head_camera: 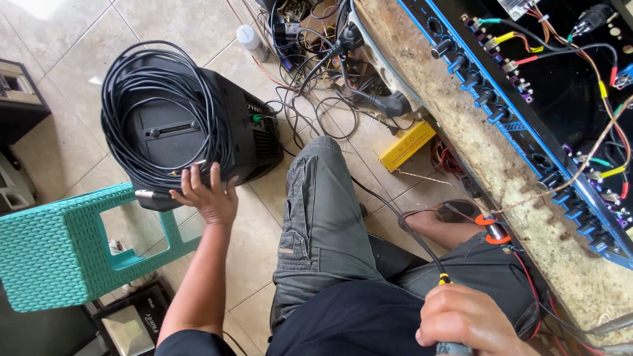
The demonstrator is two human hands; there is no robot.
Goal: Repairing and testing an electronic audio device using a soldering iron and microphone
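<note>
At the far left stands a teal woven plastic stool on the tiled floor, and just beside it sits a black loudspeaker box with a big coil of black cable lying on its top. The person's left hand rests on the near edge of this speaker, the fingers spread and curved over the coil where a metal plug sticks out; the hand touches the cable but does not seem to close around it firmly. In the middle I see the person's knee in grey cargo shorts, and behind it a tangle of wires and plugs on the floor, with a small yellow box near the bench. Lower right, the right hand is closed around a grey handle of a tool with a thin cable running away from it; it may be a soldering iron, but the tip is not in view. At the right, on the rough workbench, an opened amplifier chassis with a blue front panel shows many loose coloured wires. As far as I can judge, the repair is not finished: the chassis is open, the wires hang free, and the coil is not yet taken off the speaker.
</note>
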